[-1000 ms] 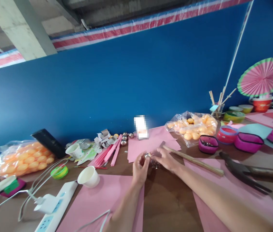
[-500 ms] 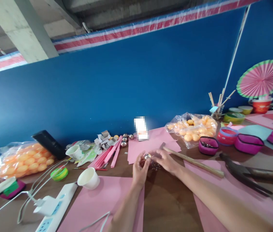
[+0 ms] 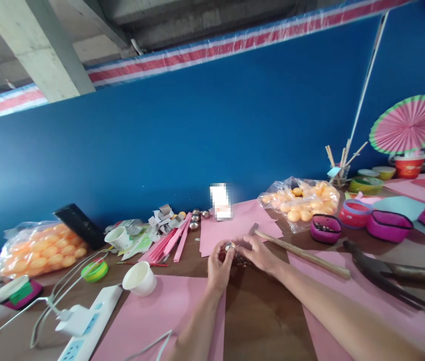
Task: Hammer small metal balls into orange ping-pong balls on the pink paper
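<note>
Between the fingers of my left hand (image 3: 218,269) is a shiny silvery ball (image 3: 229,246), with its thumb on the near side. My right hand (image 3: 260,256) reaches in from the right, its fingertips pinched together against the ball; whether a small piece sits in the pinch is too small to tell. Small shiny metal pieces (image 3: 241,260) lie on the brown table just below, partly hidden by my hands. A small hammer (image 3: 302,253) with a wooden handle rests right of my right hand. Several similar silvery balls (image 3: 195,219) sit farther back by the blue wall.
Left are a paper cup (image 3: 139,279), a power strip (image 3: 92,321) with cables, and a bag of orange balls (image 3: 43,250). Another ball bag (image 3: 298,200) stands back right. A claw hammer (image 3: 389,273) and purple containers (image 3: 389,225) are at right. Pink sheets (image 3: 175,306) cover parts of the table.
The view has shifted slightly. My right fingertips have come in closer against the ball, while my left hand keeps its hold on it.
</note>
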Available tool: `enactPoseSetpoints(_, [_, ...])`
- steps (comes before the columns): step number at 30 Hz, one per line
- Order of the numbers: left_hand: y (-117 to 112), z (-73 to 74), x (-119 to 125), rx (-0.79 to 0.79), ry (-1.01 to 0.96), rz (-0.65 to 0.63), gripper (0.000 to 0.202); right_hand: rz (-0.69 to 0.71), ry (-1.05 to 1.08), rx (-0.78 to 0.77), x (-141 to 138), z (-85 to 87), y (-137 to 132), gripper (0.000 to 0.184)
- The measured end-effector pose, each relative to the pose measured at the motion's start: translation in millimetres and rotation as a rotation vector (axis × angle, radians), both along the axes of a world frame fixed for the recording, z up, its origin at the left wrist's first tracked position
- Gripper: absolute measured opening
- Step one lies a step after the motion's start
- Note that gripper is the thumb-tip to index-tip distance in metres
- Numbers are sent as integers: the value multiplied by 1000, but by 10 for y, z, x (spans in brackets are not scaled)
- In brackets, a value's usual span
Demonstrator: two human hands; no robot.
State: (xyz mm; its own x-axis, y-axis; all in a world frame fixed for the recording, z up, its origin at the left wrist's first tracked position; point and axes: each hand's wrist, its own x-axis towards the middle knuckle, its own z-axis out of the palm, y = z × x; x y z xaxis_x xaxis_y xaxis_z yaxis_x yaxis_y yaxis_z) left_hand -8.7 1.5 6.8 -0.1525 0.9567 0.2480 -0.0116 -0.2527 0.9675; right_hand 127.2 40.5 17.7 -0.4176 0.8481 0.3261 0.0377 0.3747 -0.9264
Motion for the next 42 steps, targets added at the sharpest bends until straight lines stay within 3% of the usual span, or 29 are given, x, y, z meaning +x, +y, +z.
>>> enactPoseSetpoints(3, [21, -51, -8, -52, -129, 9, 40, -37, -28, 50, -15, -6, -11, 23])
enactPoseSetpoints(6, [46, -90, -20, -112, -288, 37, 46, -171, -149, 176, 6, 3, -16, 19])
enactPoseSetpoints(10, [56, -72, -37, -150, -444, 50, 46, -433, -639, 444, 141, 102, 5, 17])
enactPoseSetpoints(12, [51, -44, -43, -168, -486, 52, 46, -555, -919, 505, 238, 171, 37, 18])
enactPoseSetpoints(15, [50, -12, -49, -179, -530, 74, 45, -607, -1156, 433, 388, 242, 112, 23])
enactPoseSetpoints(18, [68, -11, -53, -176, -556, 100, 41, -554, -1274, 259, 518, 252, 200, 34])
enactPoseSetpoints(21, [99, -42, -62, -161, -562, 113, 41, -499, -1311, 165, 596, 231, 261, 37])
enactPoseSetpoints(26, [139, -124, -88, -156, -498, 97, 53, -528, -1324, 213, 537, 220, 236, 22])
enactPoseSetpoints(32, [152, -135, -81, -163, -514, 103, 54, -661, -1239, 496, 346, 287, 77, 23])
enactPoseSetpoints(42, [114, -103, -69, -123, -435, 105, 45, -565, -898, 848, 163, 380, -143, 22])
